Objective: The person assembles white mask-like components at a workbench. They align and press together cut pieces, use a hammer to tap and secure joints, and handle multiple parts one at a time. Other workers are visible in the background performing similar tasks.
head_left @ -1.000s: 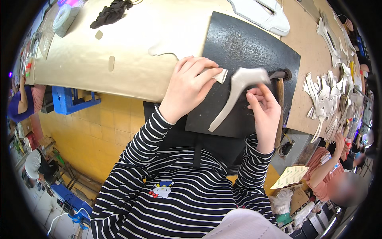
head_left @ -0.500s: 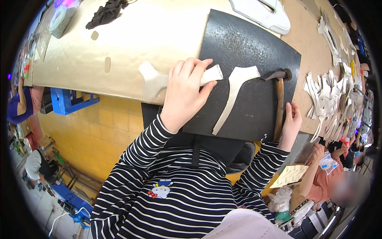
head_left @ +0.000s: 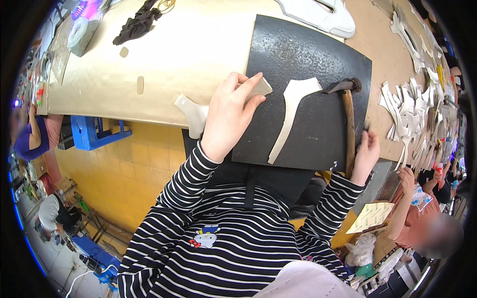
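Observation:
My left hand (head_left: 229, 115) pinches a cream Y-shaped shoe-upper piece (head_left: 193, 114) between thumb and fingers. One end of it shows past the fingertips over the black mat (head_left: 308, 134), and the forked end sticks out left of my wrist; the middle is hidden. A similar cut piece (head_left: 285, 124) lies flat on the mat. Right of it rests a hammer (head_left: 350, 124) with a wooden handle and dark head. Beside the handle, at the mat's right edge, my right hand (head_left: 365, 158) has its fingers closed together. A small dark blur shows at its fingertips, too smeared to name.
Many cut cream pieces (head_left: 405, 109) are heaped on the table at right. A white shoe-shaped form (head_left: 328, 17) lies beyond the mat. A dark cloth (head_left: 136, 27) is at far left, and a blue stool (head_left: 94, 134) stands below the table. A co-worker's arm (head_left: 401, 203) is at right.
The held piece has turned in my left hand, its end now darker and tilted. My right hand's fingers have drawn together by the mat's edge. The whole view has shifted slightly.

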Demonstrator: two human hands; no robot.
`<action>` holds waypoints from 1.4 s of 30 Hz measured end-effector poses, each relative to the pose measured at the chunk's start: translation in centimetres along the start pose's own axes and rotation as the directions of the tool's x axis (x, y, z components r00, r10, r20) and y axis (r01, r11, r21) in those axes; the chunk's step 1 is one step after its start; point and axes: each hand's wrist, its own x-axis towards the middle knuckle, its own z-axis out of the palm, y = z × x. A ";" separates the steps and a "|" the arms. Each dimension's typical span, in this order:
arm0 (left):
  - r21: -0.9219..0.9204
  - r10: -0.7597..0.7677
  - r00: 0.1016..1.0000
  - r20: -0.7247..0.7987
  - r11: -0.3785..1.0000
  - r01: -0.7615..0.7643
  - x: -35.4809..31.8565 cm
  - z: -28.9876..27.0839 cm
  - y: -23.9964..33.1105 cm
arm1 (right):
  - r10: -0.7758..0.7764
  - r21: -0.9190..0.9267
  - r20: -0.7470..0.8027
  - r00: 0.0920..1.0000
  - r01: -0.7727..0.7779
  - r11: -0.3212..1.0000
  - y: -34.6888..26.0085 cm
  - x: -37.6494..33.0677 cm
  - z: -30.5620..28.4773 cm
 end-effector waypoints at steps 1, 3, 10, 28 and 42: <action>-0.031 -0.034 0.999 0.007 0.999 0.034 -0.1 -0.1 0.1 | -0.043 0.130 -0.074 0.996 0.052 0.990 -0.9 -0.6 -0.2; -0.086 -0.108 0.994 0.028 0.990 0.110 -0.6 -0.5 0.2 | 0.052 0.382 -0.179 0.983 0.020 0.924 -3.5 -2.3 -1.2; -0.299 -0.426 0.904 0.037 0.859 0.417 -1.4 -0.4 0.3 | -0.201 0.614 0.392 0.898 -0.092 0.784 -15.7 -9.6 0.8; -0.523 -0.505 0.848 0.163 0.685 0.508 -0.7 -0.5 -1.2 | -0.023 0.274 0.684 0.729 -0.228 0.934 -23.0 -10.0 6.4; -0.559 -0.506 0.845 0.174 0.656 0.508 -1.0 -0.7 -1.1 | -0.135 0.371 0.603 0.786 -0.127 0.920 -21.3 -10.2 5.0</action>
